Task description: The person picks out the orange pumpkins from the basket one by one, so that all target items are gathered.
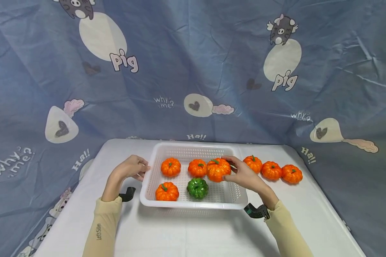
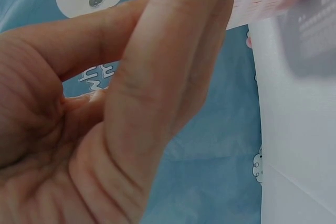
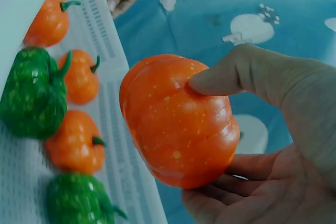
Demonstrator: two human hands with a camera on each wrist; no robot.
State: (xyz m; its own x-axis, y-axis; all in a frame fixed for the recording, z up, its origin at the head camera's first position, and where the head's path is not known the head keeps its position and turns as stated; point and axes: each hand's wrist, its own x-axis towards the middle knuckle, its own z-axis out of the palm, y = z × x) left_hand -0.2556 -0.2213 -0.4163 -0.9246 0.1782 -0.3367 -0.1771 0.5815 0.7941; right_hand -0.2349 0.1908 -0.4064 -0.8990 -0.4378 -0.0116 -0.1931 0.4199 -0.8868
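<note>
My right hand (image 1: 244, 175) grips an orange toy pumpkin (image 1: 218, 170), thumb on one side and fingers on the other. In the right wrist view this pumpkin (image 3: 178, 121) is held above the basket's edge. My left hand (image 1: 133, 168) holds the left rim of a white perforated plastic basket (image 1: 193, 205); its fingertips are out of frame in the left wrist view. Inside the basket lie orange pumpkins (image 1: 171, 167) and a green pumpkin (image 1: 197, 188). A second green pumpkin (image 3: 79, 198) shows in the right wrist view.
Three more orange pumpkins (image 1: 271, 170) sit in a row on the white tabletop (image 1: 186, 232), right of the basket. A blue cloth (image 1: 193, 71) with pig prints hangs behind the table and along its sides.
</note>
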